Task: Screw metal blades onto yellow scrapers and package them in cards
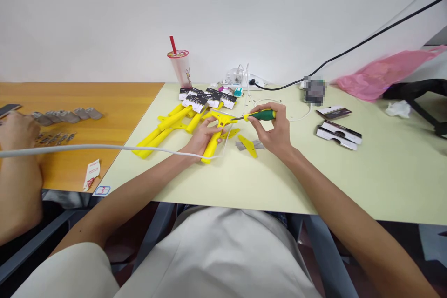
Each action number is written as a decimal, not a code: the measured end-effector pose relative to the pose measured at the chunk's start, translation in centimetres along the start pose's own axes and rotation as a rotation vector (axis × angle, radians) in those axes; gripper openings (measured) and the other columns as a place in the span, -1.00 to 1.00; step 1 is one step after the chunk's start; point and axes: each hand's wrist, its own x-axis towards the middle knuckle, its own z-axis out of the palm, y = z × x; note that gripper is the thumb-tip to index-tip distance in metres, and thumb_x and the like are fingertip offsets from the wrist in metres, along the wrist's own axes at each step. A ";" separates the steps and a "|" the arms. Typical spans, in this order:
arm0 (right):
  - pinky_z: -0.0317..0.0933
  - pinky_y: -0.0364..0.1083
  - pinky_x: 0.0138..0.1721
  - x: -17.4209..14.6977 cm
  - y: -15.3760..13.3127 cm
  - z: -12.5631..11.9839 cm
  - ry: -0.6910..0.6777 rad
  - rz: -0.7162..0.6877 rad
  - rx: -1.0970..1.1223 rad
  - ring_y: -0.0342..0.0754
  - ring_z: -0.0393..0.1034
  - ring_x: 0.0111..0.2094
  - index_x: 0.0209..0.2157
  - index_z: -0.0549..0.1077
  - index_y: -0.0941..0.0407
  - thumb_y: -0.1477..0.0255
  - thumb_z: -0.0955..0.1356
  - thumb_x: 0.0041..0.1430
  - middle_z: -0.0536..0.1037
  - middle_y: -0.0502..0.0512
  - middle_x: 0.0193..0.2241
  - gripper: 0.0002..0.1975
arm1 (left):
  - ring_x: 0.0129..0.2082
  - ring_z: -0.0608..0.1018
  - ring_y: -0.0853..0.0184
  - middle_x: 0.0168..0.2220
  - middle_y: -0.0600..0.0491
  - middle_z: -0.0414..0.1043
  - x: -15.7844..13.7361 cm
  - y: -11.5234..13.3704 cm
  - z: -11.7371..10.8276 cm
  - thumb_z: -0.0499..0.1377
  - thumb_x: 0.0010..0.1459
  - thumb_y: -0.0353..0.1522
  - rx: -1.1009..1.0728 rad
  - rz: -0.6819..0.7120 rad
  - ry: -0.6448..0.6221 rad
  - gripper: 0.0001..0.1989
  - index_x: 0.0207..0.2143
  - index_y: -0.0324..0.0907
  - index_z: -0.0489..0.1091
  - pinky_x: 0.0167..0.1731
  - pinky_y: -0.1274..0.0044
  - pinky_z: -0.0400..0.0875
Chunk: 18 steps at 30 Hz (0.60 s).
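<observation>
My left hand [201, 139] is closed around the handle of a yellow scraper [211, 149], its wide head turned away from me. In my right hand [278, 134] is a screwdriver [264, 115] with a green and yellow handle. The shaft points left, and its tip meets the scraper's head at the right side. Just below, on the table, lie a loose yellow plastic piece [248, 146] and some flat grey strips [259, 144]. Left of my hands is a pile of yellow scrapers [164, 131] with black-and-white cards [195, 101] at their heads.
A cup with a red straw [180, 69] stands by the wall near a power strip [256, 81]. Folded cards [339, 135] and a pink plastic bag [379, 73] lie right. A white cable [104, 147] crosses in front. Another person's hand [21, 130] rests at the far left.
</observation>
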 end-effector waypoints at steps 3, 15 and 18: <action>0.63 0.17 0.00 0.1 0.1 0.0 -0.012 0.001 -0.003 0.10 0.69 -0.09 0.11 0.38 -0.09 0.13 0.52 0.46 0.69 0.09 -0.07 -0.62 | -0.26 0.67 0.37 -0.12 0.05 0.59 -0.1 -0.2 0.0 0.48 0.00 -0.61 0.019 0.001 -0.020 -0.40 -0.01 -0.10 0.30 -0.49 0.60 0.32; 0.62 0.22 0.10 -0.2 0.6 0.3 -0.106 0.022 0.195 0.10 0.70 0.00 0.34 0.23 -0.11 0.10 0.41 0.54 0.54 0.21 0.18 -0.50 | -0.26 0.65 0.33 -0.16 0.03 0.56 -0.2 -0.5 0.1 0.50 -0.03 -0.56 0.144 0.029 -0.066 -0.43 -0.04 -0.10 0.34 -0.48 0.58 0.29; 0.63 0.18 0.07 -0.1 0.5 0.2 -0.068 0.010 0.149 0.09 0.66 0.00 0.33 0.26 -0.11 0.13 0.42 0.55 0.58 0.16 0.07 -0.52 | -0.26 0.64 0.34 -0.15 0.03 0.58 -0.3 -0.5 0.2 0.51 -0.04 -0.54 0.153 0.023 -0.070 -0.43 -0.04 -0.11 0.34 -0.50 0.59 0.29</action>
